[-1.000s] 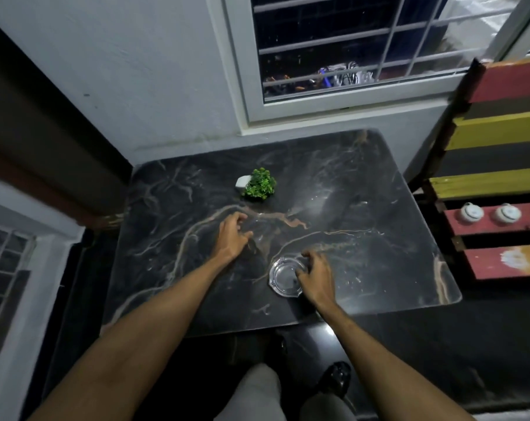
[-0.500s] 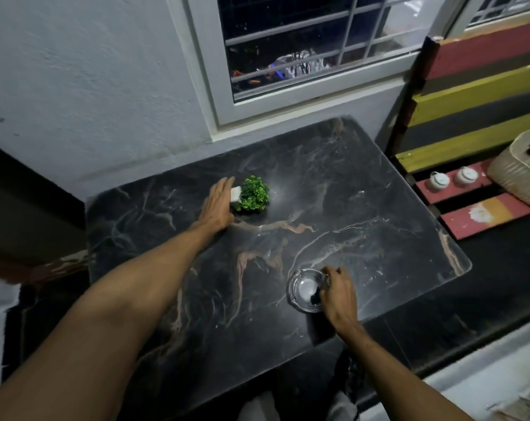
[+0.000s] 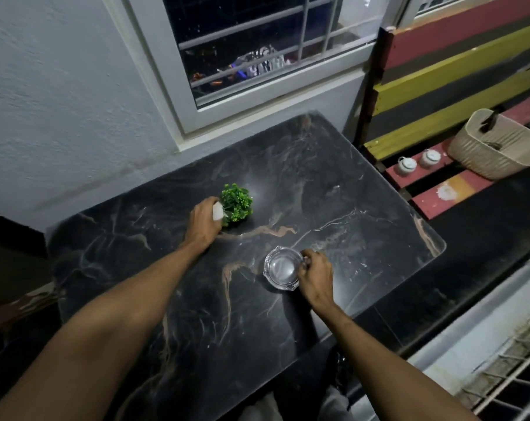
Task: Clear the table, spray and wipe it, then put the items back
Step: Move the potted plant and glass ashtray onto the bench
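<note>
Table [image 3: 364,214], dark veined marble, under window [image 3: 257,50]

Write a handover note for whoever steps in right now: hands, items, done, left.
Left hand: closed around the white pot of the small green plant, which lies tipped on the table.
Right hand: fingers gripping the rim of the glass ashtray, which looks to be on the table.
Done: both items in hand.
Left: take both off the table, spray, wipe, put them back. No spray or cloth in view.
</note>
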`<state>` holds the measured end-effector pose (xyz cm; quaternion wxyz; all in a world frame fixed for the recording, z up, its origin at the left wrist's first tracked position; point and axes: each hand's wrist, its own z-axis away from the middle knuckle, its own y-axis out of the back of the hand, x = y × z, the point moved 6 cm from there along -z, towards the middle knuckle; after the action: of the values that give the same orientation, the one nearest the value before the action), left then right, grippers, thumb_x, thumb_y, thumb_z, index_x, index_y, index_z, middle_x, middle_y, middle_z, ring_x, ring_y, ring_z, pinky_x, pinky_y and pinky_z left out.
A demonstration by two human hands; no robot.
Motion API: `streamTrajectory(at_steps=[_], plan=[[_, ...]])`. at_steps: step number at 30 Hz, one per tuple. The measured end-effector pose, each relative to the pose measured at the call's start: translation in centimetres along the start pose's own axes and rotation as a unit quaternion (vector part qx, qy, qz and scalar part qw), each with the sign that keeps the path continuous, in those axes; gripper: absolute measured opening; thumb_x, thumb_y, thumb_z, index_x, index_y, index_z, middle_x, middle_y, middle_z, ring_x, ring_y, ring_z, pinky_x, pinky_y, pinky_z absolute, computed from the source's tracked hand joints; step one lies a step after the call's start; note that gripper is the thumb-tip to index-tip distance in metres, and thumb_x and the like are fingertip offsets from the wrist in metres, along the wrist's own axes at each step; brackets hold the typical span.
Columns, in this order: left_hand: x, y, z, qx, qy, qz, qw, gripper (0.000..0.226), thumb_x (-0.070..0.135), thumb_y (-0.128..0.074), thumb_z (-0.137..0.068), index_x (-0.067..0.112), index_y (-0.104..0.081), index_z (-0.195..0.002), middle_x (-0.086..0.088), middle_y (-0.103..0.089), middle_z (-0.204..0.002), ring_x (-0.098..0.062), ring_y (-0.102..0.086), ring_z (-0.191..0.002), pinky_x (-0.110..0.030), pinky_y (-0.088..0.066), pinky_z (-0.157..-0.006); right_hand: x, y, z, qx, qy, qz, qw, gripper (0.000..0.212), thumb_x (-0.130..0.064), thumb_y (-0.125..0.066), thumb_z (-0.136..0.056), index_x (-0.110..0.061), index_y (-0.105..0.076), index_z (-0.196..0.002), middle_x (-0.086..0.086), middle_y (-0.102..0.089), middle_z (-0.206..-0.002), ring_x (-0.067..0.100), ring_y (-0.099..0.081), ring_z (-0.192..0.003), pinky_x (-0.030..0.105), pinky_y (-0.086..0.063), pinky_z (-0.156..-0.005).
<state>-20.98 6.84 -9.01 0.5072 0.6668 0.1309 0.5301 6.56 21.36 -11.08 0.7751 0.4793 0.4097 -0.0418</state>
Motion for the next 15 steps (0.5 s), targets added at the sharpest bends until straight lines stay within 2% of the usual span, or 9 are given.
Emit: streamTrajectory(at_steps=[4, 7, 12, 15], plan=[[4.1, -1.7, 2.5, 0.007, 0.019, 0.095, 0.995, 0.037, 0.007, -0.079, -0.075, 0.008, -0.069, -0.11, -0.016, -0.076, -0.102, -0.032, -0.071, -0.093, -0.043, -0.059, -0.081, -0.1, 3.7, -1.2, 0.031, -0.013, -0.024, 0.999, 0.028, 0.006, -0.053, -0.08, -0.008, -0.07, -0.097, 0.007, -0.066, -0.093, 0.021, -0.056, -0.085, 0.026, -0.036, -0.072], [8.5, -4.4, 3.2, -0.012, 0.027, 0.155, 0.987, 0.043, 0.014, -0.088, -0.067, 0.01, -0.069, -0.105, -0.01, -0.078, -0.093, -0.027, -0.074, -0.084, -0.042, -0.063, -0.078, 0.6, 8.1, -2.9, 0.067, -0.022, -0.047, 0.996, 0.028, 0.008, -0.051, -0.078, -0.004, -0.071, -0.094, 0.01, -0.069, -0.091, 0.02, -0.055, -0.081, 0.026, -0.036, -0.07], [17.7, -9.5, 2.9, -0.038, 0.021, 0.214, 0.976, 0.06, 0.01, -0.092, -0.062, 0.011, -0.061, -0.113, -0.008, -0.078, -0.101, -0.022, -0.075, -0.089, -0.039, -0.063, -0.083, 5.0, 15.7, -7.0, 0.105, -0.058, -0.091, 0.989, 0.028, 0.007, -0.051, -0.078, -0.008, -0.07, -0.09, 0.01, -0.072, -0.086, 0.025, -0.062, -0.078, 0.031, -0.043, -0.069], [23.5, -13.4, 2.1, -0.053, 0.014, 0.235, 0.971, 0.063, 0.014, -0.092, -0.062, 0.015, -0.058, -0.116, -0.001, -0.076, -0.105, -0.018, -0.074, -0.094, -0.033, -0.061, -0.085, 9.3, 20.5, -10.1, 0.123, -0.092, -0.094, 0.984, 0.022, 0.002, -0.053, -0.079, -0.013, -0.066, -0.088, 0.01, -0.07, -0.089, 0.032, -0.064, -0.088, 0.038, -0.047, -0.075]])
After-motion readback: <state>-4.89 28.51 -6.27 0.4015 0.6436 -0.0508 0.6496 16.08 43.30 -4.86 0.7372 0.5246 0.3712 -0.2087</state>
